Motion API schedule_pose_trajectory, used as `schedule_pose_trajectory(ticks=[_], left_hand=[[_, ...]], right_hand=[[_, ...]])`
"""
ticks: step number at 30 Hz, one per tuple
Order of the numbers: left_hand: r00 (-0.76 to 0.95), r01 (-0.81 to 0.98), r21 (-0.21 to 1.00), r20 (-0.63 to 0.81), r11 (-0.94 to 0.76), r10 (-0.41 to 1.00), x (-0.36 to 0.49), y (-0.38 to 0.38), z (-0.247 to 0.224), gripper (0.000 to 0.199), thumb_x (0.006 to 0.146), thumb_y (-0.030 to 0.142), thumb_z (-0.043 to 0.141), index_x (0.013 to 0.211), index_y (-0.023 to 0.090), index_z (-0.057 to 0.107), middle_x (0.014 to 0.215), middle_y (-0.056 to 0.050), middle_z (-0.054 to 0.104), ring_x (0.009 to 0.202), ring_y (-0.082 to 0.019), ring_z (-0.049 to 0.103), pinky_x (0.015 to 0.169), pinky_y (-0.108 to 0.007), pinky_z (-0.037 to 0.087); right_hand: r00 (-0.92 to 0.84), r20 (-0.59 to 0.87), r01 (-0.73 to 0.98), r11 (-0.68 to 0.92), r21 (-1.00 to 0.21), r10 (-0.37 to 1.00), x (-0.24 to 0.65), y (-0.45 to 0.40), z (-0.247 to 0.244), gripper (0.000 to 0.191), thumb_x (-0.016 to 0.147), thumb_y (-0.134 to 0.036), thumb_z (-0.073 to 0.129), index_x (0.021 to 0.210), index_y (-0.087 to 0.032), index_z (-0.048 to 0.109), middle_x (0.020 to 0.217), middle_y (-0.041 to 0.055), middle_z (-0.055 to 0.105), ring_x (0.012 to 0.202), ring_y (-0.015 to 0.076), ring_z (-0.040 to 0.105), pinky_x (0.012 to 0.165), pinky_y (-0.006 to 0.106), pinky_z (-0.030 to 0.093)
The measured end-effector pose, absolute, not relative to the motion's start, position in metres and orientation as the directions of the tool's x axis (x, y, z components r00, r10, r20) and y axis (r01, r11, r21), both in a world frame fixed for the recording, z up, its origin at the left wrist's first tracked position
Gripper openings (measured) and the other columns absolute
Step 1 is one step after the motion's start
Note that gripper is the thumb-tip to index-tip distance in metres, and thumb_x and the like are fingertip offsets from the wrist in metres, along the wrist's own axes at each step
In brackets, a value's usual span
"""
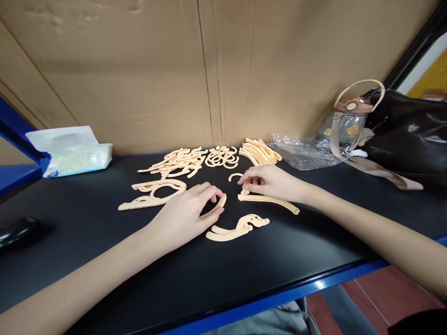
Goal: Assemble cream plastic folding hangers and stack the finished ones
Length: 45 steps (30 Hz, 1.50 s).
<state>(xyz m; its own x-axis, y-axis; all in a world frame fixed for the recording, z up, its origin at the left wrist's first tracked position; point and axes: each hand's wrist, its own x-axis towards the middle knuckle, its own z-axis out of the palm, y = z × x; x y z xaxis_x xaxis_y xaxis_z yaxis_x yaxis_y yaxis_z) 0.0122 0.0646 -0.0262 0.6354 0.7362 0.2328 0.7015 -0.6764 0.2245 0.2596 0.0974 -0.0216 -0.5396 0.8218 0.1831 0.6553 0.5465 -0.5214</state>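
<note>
My left hand has thumb and fingertips closed round a curved beige plastic piece, just above the black table. With bent fingers, my right hand pinches a small beige hook, partly hidden behind the fingers. Right below that hand lies a long, slightly bent beige hanger arm, one end close to the thumb. Nearer to me, a folded beige hanger assembly rests on the table. Beyond my left wrist lies a larger assembly of beige pieces, part of it covered by the hand.
Along the back are a heap of curved beige pieces, a pile of hooks and a stack of long arms. Clear plastic wrap, a strapped bottle and a black bag stand right; tissues and a mouse left.
</note>
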Motion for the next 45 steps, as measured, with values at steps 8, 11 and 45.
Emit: schedule_pose_trajectory(ticks=[8, 11, 45], left_hand=[[0.556, 0.746, 0.318, 0.185, -0.585, 0.810, 0.012, 0.063, -0.028, 0.031, 0.081, 0.025, 0.054, 0.112, 0.026, 0.054, 0.093, 0.004, 0.060, 0.067, -0.014, 0.057, 0.060, -0.027, 0.042], [0.537, 0.753, 0.324, 0.201, -0.573, 0.819, 0.014, 0.064, -0.029, 0.025, 0.084, 0.033, 0.055, 0.108, 0.025, 0.055, 0.089, 0.003, 0.060, 0.066, -0.014, 0.057, 0.060, -0.028, 0.042], [0.617, 0.687, 0.344, 0.189, -0.640, 0.764, 0.021, 0.065, -0.030, 0.021, 0.094, 0.037, 0.044, 0.078, 0.023, 0.039, 0.061, 0.007, 0.044, 0.048, -0.013, 0.043, 0.053, -0.024, 0.031]], right_hand=[[-0.682, 0.059, 0.641, 0.635, -0.431, 0.729, 0.269, 0.100, -0.013, 0.028, 0.088, -0.032, 0.060, 0.110, -0.018, 0.070, 0.091, 0.0050, 0.064, 0.078, 0.0148, 0.060, 0.069, 0.026, 0.045], [-0.690, 0.052, 0.645, 0.646, -0.408, 0.722, 0.268, 0.100, -0.014, 0.028, 0.088, -0.030, 0.060, 0.112, -0.018, 0.070, 0.089, 0.0044, 0.063, 0.078, 0.0147, 0.060, 0.069, 0.026, 0.044], [-0.634, 0.166, 0.352, 0.474, -0.807, 0.755, 0.239, 0.083, -0.027, 0.016, 0.087, -0.025, 0.060, 0.100, -0.017, 0.064, 0.086, 0.0019, 0.070, 0.078, 0.0130, 0.064, 0.071, 0.026, 0.048]])
